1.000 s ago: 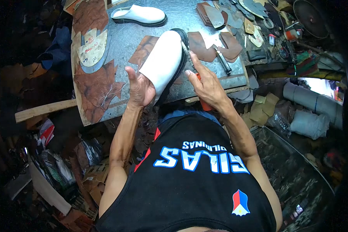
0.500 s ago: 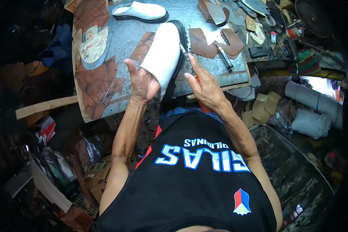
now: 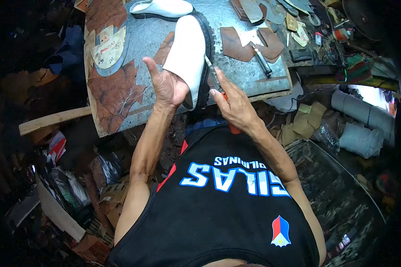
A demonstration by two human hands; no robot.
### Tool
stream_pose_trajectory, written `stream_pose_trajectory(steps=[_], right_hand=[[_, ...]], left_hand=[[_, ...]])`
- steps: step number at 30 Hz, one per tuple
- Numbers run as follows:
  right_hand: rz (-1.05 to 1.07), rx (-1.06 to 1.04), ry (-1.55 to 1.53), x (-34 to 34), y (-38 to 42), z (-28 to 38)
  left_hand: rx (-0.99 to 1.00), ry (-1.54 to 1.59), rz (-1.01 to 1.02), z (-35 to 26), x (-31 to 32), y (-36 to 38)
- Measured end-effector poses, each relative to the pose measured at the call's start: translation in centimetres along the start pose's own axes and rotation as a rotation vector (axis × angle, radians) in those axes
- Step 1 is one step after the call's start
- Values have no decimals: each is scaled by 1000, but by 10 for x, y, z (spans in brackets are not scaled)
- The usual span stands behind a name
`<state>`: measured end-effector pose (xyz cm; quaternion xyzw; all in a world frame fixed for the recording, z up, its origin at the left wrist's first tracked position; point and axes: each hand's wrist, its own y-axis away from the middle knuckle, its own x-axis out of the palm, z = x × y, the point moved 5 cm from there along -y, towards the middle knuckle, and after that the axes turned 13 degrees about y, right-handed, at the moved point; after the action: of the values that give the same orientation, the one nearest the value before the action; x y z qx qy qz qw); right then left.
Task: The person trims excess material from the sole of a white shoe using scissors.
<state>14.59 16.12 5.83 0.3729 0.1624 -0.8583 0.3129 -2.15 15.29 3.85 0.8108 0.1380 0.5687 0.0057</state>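
Note:
A white slip-on shoe (image 3: 187, 49) with a black ridged sole is held toe away from me over the metal-topped table (image 3: 140, 82). My left hand (image 3: 168, 89) supports it at the open heel end, thumb stretched out and the other fingers hidden in or behind the shoe. In my right hand (image 3: 236, 104) is an orange-handled tool (image 3: 215, 78) with a slim metal shaft. Its tip meets the shoe's right side, near where the white upper joins the sole. Behind lies a second white shoe (image 3: 165, 8) on the table, partly cut off by the frame.
Brown leather pieces (image 3: 237, 44) lie right of the shoe, with a black-handled tool (image 3: 263, 62) beside them. Marked pattern pieces (image 3: 109, 49) and brown leather (image 3: 113, 98) are on the left. A wooden bar (image 3: 53, 121) juts out from the table's left side.
The held shoe has shifted slightly up in view, and the tool tip now sits lower along its side edge. Both hands keep their hold.

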Motion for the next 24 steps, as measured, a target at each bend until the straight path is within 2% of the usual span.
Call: stream_pose_trajectory(steps=[8, 10, 14, 19, 24], right_hand=[[-8, -63, 12, 17, 7, 2], [97, -15, -14, 22, 9, 4], [117, -8, 2, 27, 13, 6], [279, 55, 36, 34, 20, 6], [210, -4, 30, 38, 9, 1]], left_hand=[[53, 145, -8, -8, -25, -14], [83, 162, -32, -10, -29, -15], [101, 154, -70, -15, -29, -17], [150, 75, -99, -21, -20, -15], [150, 182, -67, -22, -29, -21]])
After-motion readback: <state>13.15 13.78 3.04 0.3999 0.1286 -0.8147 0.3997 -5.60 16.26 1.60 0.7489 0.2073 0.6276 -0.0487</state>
